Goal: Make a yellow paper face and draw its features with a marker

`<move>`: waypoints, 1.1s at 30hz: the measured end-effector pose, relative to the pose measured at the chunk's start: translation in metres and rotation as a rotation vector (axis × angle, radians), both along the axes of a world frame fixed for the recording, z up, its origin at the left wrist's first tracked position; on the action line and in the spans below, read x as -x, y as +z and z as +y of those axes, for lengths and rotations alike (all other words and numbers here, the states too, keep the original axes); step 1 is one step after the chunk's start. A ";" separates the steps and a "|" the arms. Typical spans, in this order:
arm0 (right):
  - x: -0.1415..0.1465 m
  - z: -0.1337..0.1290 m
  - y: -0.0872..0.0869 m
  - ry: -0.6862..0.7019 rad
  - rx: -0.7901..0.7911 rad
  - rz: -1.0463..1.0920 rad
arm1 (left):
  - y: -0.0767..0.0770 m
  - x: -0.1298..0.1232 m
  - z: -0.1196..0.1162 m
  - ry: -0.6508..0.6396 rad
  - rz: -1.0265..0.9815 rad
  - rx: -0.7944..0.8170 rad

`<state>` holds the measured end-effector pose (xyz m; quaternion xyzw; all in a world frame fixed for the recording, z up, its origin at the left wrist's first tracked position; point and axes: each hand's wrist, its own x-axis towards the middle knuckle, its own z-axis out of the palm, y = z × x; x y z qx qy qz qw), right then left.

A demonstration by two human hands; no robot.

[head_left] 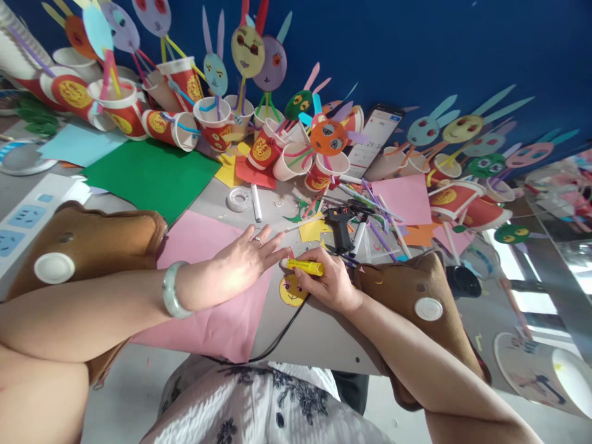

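Note:
My right hand [330,280] is closed around a yellow marker-like tube [305,266], whose pale end points left. Just under it lies a round yellow paper face [292,295] with drawn eyes and a smile, partly covered by my right fingers. My left hand [240,262] is stretched out flat with its fingers apart, over the edge of a pink paper sheet [217,336]. Its fingertips come close to the tube's pale end, beside a small reddish piece [290,253] that I cannot make out.
Red paper cups [123,117] with straw-legged paper faces line the blue wall. A black glue gun [340,228] lies among straws and scraps. Nearby are green paper [152,176], a tape roll [239,199], a white pen [256,203], a phone [377,139], brown cushions [106,243] and a power strip [34,209].

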<state>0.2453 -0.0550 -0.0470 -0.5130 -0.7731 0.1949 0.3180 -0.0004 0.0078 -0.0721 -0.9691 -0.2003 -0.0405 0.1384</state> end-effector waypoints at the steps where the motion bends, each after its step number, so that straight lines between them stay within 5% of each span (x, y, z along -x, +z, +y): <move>1: 0.000 0.000 0.000 0.007 -0.001 0.002 | -0.001 0.000 0.000 -0.002 -0.002 0.001; 33: 0.000 0.000 -0.001 -0.020 -0.007 0.009 | -0.014 0.003 0.005 -0.031 0.005 -0.067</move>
